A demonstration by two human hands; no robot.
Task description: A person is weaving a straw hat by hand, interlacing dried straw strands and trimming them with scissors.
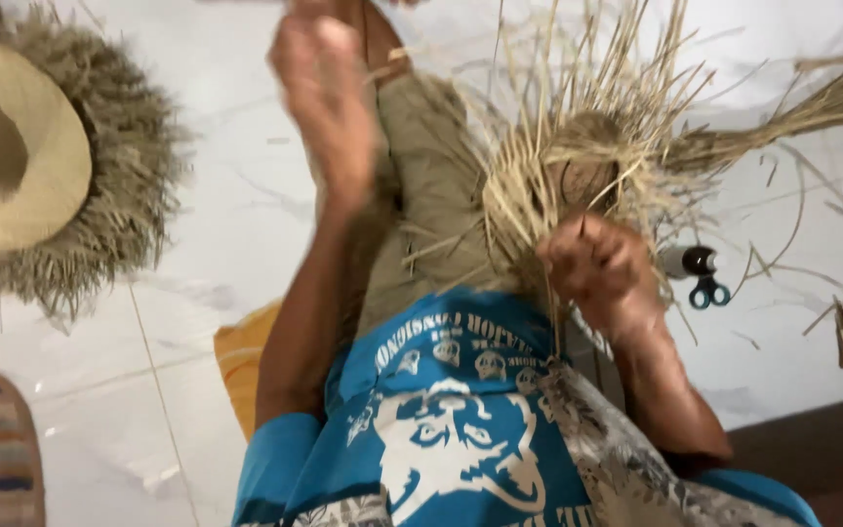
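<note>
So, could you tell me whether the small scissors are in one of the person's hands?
No, the scissors lie on the white floor beside the right hand.
</note>
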